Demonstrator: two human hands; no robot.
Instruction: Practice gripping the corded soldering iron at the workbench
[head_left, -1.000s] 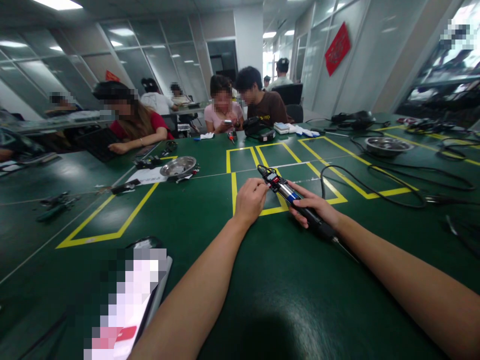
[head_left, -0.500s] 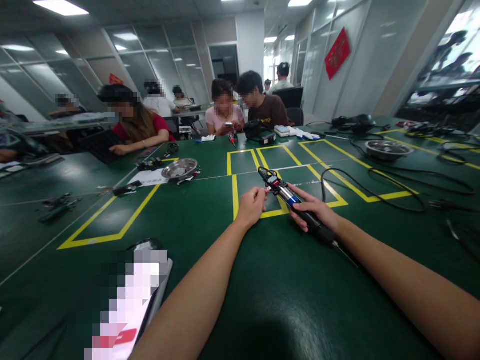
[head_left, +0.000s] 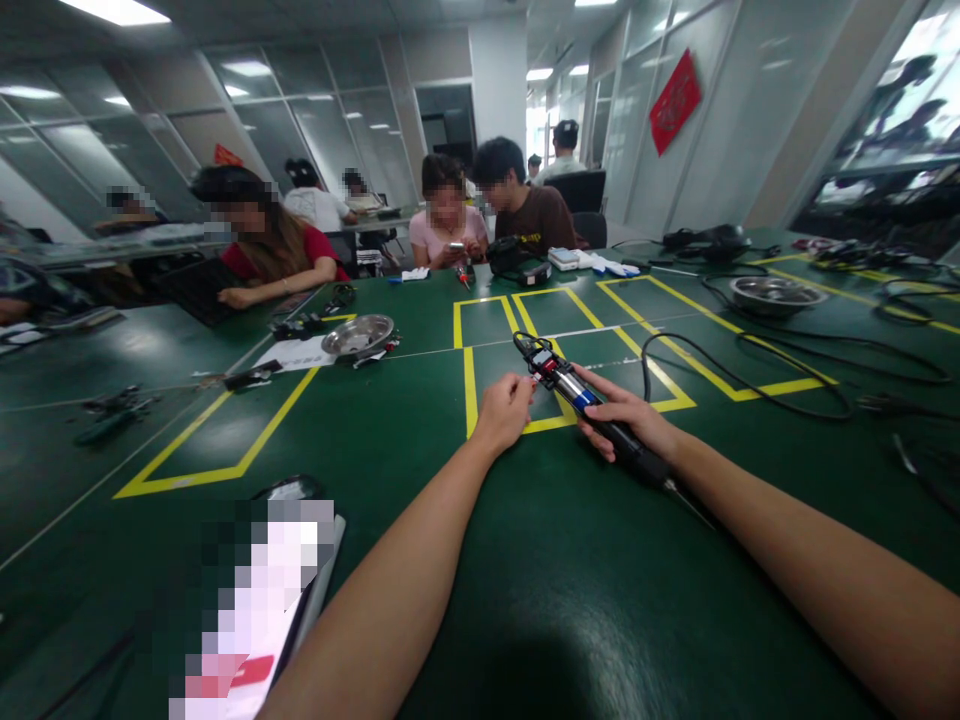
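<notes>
An electric screwdriver [head_left: 636,455] with a black body and a silver-and-blue band lies slantwise in my right hand [head_left: 637,418]. Its long thin bit points back towards me, and its corded end faces away. My right fingers are wrapped around the body. Beside the corded end, my left hand [head_left: 504,412] is closed in a pinch. Something small and reddish shows at its fingertips, too small to name. Whether it is part of the screwdriver, I cannot tell.
Yellow tape outlines [head_left: 469,390] mark the green table [head_left: 420,420]. Metal bowls stand at left [head_left: 358,338] and right [head_left: 777,294]. A black cable [head_left: 750,388] loops across the right side. A phone-like device [head_left: 319,575] is near my left forearm. Several people sit beyond the table.
Both hands and the electric screwdriver keep almost the same pose. The whole view has shifted only very slightly.
</notes>
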